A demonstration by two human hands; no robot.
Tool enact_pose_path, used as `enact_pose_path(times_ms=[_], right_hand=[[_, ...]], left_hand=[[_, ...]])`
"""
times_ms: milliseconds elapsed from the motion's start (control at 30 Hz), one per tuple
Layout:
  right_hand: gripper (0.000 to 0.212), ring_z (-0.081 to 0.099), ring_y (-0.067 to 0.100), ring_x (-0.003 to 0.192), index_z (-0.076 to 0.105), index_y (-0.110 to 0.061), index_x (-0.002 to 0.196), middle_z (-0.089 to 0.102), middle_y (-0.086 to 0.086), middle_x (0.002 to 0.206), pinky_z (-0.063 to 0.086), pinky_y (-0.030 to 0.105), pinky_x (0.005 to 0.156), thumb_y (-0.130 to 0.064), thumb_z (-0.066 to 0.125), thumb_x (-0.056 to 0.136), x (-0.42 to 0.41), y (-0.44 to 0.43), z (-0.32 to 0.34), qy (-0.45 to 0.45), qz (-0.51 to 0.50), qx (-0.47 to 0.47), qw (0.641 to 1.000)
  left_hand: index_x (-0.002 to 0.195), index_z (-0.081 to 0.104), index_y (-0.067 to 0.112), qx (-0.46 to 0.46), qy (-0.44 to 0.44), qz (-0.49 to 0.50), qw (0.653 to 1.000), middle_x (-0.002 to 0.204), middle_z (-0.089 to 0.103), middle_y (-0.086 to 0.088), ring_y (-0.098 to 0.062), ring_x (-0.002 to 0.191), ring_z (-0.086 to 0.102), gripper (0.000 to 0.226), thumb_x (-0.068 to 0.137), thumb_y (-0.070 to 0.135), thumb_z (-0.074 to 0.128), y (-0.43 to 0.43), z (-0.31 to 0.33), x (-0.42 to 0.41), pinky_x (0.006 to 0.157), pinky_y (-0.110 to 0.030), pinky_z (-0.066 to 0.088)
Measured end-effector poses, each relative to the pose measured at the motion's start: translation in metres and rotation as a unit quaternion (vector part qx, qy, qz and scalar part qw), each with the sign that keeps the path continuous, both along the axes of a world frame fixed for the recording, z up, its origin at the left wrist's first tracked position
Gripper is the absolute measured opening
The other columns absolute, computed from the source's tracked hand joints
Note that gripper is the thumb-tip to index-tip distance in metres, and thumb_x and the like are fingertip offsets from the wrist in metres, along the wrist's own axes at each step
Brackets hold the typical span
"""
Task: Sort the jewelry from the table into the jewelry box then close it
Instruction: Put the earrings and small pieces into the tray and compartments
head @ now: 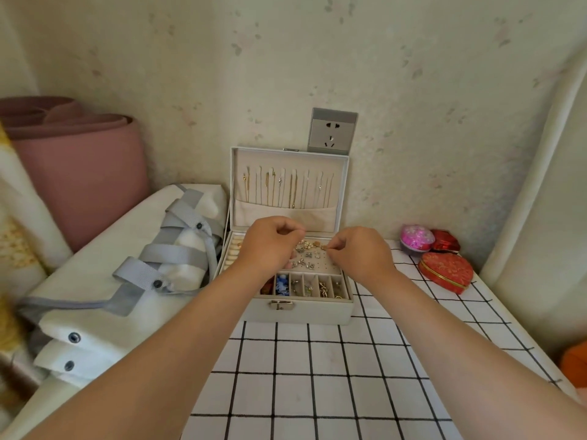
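Observation:
A pale grey jewelry box [300, 311] stands open at the back of the checked table, its lid [344, 185] upright with several thin chains hanging inside. Earrings [306, 260] lie on the perforated pad, and the front compartments [313, 285] hold beads and small pieces. My left hand [270, 246] hovers over the box's left side with curled fingers; whether it holds anything I cannot tell. My right hand [359, 249] pinches a small gold earring [323, 247] above the pad.
A red heart-shaped box [446, 271], a small dark red box [444, 241] and a pink glittery ball [416, 238] sit at the right back. A white bag with grey straps [127, 268] lies left of the table. A wall socket [332, 131] is behind the lid.

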State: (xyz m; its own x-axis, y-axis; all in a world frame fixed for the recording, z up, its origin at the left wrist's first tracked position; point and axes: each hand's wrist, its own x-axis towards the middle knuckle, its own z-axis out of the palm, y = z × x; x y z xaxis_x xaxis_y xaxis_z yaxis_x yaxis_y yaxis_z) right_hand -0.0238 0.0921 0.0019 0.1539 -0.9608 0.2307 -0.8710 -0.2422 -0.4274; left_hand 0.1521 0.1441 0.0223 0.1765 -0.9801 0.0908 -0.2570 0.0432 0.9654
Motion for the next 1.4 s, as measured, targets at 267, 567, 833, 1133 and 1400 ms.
enact_pose_path(times_ms=[267,567,833,1133,1400], right_hand=[[0.013,0.064,0.010,0.078,0.076,-0.027,0.083,0.072,-0.011,0.082,0.054,0.029,0.068,-0.025,0.063,0.088,0.007,0.000,-0.001,0.053,0.001,-0.039,0.998],[0.015,0.064,0.008,0.081,0.077,-0.025,0.082,0.072,-0.011,0.084,0.053,0.030,0.073,-0.028,0.064,0.090,0.001,-0.002,0.002,-0.033,0.062,-0.025,0.997],[0.027,0.052,0.011,0.058,0.077,-0.018,0.103,0.078,0.001,0.095,0.041,0.025,0.057,-0.038,0.074,0.087,-0.001,0.013,0.048,-0.346,0.113,0.241,0.900],[0.003,0.055,0.003,0.054,0.079,-0.017,0.086,0.076,-0.006,0.073,0.043,0.019,0.052,-0.016,0.079,0.084,-0.006,0.009,0.035,-0.335,0.049,0.190,0.922],[0.013,0.067,0.014,0.080,0.078,-0.024,0.078,0.075,-0.006,0.086,0.058,0.036,0.073,-0.025,0.069,0.087,-0.014,0.002,0.004,0.028,-0.009,-0.003,1.000]], left_hand=[[0.086,0.070,0.026,-0.004,-0.037,-0.004,0.999,0.085,0.071,0.003,-0.012,0.066,0.065,0.006,0.090,0.021,0.068,0.001,-0.004,-0.004,0.069,-0.039,0.061],[0.080,0.071,0.023,-0.007,-0.030,-0.009,0.999,0.083,0.073,0.003,-0.010,0.064,0.063,0.012,0.090,0.020,0.066,0.003,-0.003,-0.010,0.062,-0.029,0.054],[0.077,0.071,0.033,-0.105,0.001,0.054,0.993,0.067,0.067,0.016,-0.001,0.064,0.061,0.010,0.087,0.033,0.072,0.002,-0.001,-0.017,0.061,-0.026,0.051],[0.097,0.074,0.032,-0.076,-0.137,-0.005,0.988,0.089,0.069,0.016,-0.004,0.085,0.063,0.010,0.090,0.035,0.067,0.000,-0.009,-0.016,0.084,-0.038,0.055],[0.133,0.057,0.027,-0.104,-0.472,-0.110,0.868,0.131,0.057,0.003,-0.017,0.126,0.039,0.043,0.095,0.045,0.052,0.000,-0.027,-0.007,0.103,-0.037,0.040]])
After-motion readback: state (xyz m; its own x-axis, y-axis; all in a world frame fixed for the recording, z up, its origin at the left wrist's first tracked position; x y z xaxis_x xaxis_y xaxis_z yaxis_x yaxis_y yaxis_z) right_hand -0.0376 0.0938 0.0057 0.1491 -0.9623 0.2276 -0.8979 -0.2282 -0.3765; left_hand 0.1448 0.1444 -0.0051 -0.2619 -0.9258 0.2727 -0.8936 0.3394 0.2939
